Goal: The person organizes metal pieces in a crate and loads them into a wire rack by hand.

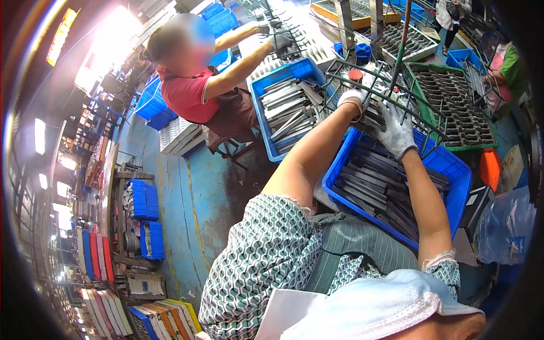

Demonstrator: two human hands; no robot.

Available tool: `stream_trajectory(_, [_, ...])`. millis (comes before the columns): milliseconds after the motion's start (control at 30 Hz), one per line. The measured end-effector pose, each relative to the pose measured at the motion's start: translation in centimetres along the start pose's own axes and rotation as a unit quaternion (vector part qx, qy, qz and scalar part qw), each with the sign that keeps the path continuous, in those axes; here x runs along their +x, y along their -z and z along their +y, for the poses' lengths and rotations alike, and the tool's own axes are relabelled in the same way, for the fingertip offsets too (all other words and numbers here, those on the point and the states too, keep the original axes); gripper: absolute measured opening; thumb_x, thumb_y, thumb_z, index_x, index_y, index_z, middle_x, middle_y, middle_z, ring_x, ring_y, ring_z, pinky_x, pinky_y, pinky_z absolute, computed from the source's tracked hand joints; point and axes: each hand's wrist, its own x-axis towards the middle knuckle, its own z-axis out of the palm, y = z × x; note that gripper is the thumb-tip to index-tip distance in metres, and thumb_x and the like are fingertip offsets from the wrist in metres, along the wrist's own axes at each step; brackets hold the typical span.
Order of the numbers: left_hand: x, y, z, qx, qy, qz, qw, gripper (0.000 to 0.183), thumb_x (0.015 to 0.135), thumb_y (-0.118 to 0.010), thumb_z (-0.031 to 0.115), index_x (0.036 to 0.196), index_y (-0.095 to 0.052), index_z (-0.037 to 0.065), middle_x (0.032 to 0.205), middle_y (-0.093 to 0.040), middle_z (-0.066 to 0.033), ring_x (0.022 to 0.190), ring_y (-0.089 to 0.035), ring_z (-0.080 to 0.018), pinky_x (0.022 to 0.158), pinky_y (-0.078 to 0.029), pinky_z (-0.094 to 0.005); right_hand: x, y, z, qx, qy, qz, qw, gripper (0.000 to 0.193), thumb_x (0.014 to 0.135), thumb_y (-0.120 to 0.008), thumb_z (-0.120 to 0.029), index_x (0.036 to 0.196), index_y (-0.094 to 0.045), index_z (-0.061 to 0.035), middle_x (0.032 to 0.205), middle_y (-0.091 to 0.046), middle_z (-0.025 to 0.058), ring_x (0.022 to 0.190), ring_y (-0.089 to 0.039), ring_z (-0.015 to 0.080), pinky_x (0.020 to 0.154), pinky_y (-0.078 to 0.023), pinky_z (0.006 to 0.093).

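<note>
Before me stands a dark green wire rack (420,118) with thin rods and prongs. My left hand (352,98), in a pale glove, reaches into its left part, beside a round red cap (355,75); its fingers are partly hidden. My right hand (394,133), in a grey-white glove, lies at the rack's near side with fingers stretched and apart, over metal pieces I cannot make out clearly. Below both hands is a blue bin (466,198) holding several long, dark flat metal strips (371,180).
A second blue bin (265,127) with paler metal strips stands to the left. Beyond it, a co-worker in a red shirt (186,97) reaches over another rack. A green-edged tray (453,102) of dark shaped parts sits at right, near an orange piece (489,169).
</note>
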Motion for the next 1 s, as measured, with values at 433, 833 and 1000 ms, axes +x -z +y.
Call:
stream_trajectory(433, [-2.4,4.7,3.2,-0.522,-0.005,-0.072,0.850,0.026,0.084,-0.046,0.034,0.078,-0.056,0.011,0.069,-0.055,-0.0020,0.060,-0.052,-0.0124,0.054,-0.042,-0.0237,0.1,1.5,0.8,0.209,-0.013,0.102,0.972,0.090,0.055,-0.077,-0.043,0.126,-0.033,-0.0108,0.112,-0.050,0.0129,0.106,-0.046,0.0304,0.088,-0.038,0.0386])
stream_trajectory(833, [-7.9,4.2,7.1,-0.713,0.024,-0.184,0.676,0.023,0.083,-0.050,0.025,0.062,-0.051,0.015,0.052,-0.051,0.0036,0.041,-0.045,-0.0080,0.037,-0.035,-0.0203,-0.6,2.8,5.1,0.348,0.054,0.020,0.936,0.090,0.053,-0.078,-0.016,0.128,-0.029,-0.0089,0.114,-0.050,0.0178,0.103,-0.050,0.0348,0.084,-0.043,0.0409])
stream_trajectory(1000, [-3.6,-0.4,3.8,-0.181,-0.281,0.190,0.923,0.019,0.086,-0.042,0.017,0.092,-0.057,0.006,0.081,-0.058,-0.0070,0.077,-0.056,-0.0148,0.066,-0.045,-0.0293,-0.5,1.1,6.0,0.260,0.104,0.077,0.957,0.082,0.055,-0.077,-0.018,0.124,-0.035,-0.0074,0.112,-0.051,0.0182,0.102,-0.050,0.0362,0.083,-0.043,0.0413])
